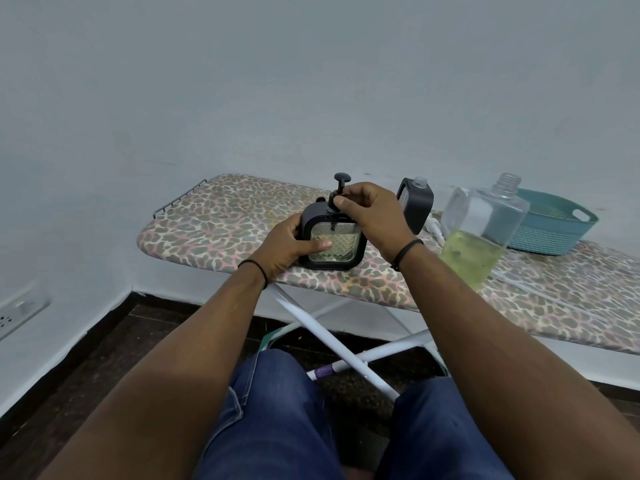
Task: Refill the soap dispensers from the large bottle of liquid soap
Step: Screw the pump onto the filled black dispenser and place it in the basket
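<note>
A person sits at an ironing board (221,216) with a leopard-print cover, both hands on a black soap dispenser (332,237) that stands upright near the board's front edge. The left hand (291,244) grips the dispenser's body from its left side, thumb laid across the clear diamond-patterned front panel, fingers wrapped behind. Through that panel a pale yellowish liquid shows in the lower part. The right hand (374,213) is above the dispenser, its thumb and fingers pinching the black collar of the pump (341,188) at the dispenser's neck; the pump's round head stands raised just above the fingers.

Just behind the right hand a second black dispenser (415,206) stands tilted, its clear threaded neck open with no pump on it. To the right of the right wrist stands the large clear bottle (485,223), uncapped, with yellow-green soap filling roughly its lower third. Beyond the bottle, farther to the right, a teal plastic basket (554,230) with handle slots sits on the board. A white object lies between the second dispenser and the bottle, mostly hidden.

Both wrists wear dark bands. Below the hands are blue jeans, the board's white crossed legs (332,344) and a dark floor.
</note>
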A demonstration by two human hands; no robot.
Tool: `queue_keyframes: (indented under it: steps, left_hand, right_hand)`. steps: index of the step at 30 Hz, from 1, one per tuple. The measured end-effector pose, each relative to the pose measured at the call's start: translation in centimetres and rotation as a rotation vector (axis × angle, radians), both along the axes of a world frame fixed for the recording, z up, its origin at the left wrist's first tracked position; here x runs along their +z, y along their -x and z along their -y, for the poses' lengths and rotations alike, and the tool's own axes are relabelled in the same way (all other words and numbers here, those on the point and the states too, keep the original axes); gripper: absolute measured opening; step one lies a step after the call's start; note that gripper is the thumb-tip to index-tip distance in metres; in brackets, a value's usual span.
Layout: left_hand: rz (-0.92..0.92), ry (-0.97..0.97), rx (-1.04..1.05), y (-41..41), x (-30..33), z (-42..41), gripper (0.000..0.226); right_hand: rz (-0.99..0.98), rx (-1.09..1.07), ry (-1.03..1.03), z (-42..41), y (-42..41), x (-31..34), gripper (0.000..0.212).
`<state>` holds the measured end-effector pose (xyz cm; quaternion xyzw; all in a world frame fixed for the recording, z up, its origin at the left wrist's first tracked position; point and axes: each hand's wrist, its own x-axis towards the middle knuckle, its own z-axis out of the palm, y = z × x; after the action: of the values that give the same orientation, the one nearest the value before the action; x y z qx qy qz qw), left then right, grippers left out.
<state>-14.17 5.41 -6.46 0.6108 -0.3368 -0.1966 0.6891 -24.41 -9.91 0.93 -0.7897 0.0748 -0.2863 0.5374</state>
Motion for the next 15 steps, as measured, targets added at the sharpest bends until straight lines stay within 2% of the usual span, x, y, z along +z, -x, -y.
queue_keyframes:
  steps: [4, 8, 13, 15]
  left_hand:
    - [0.006, -0.006, -0.001, 0.03, 0.05, -0.06, 0.062]
    - [0.016, -0.002, -0.006, -0.07, -0.03, -0.01, 0.057]
    - [0.025, -0.013, 0.005, -0.21, -0.16, 0.09, 0.057]
    - [0.028, -0.015, 0.006, -0.25, -0.21, 0.1, 0.058]
  right_hand:
    - [-0.003, -0.022, 0.007, -0.19, -0.16, 0.08, 0.027]
    - [-0.026, 0.058, -0.052, -0.33, -0.24, 0.21, 0.018]
    - [-0.012, 0.061, -0.009, -0.18, -0.4, -0.12, 0.014]
    - [-0.004, 0.044, -0.011, -0.35, -0.48, -0.26, 0.019]
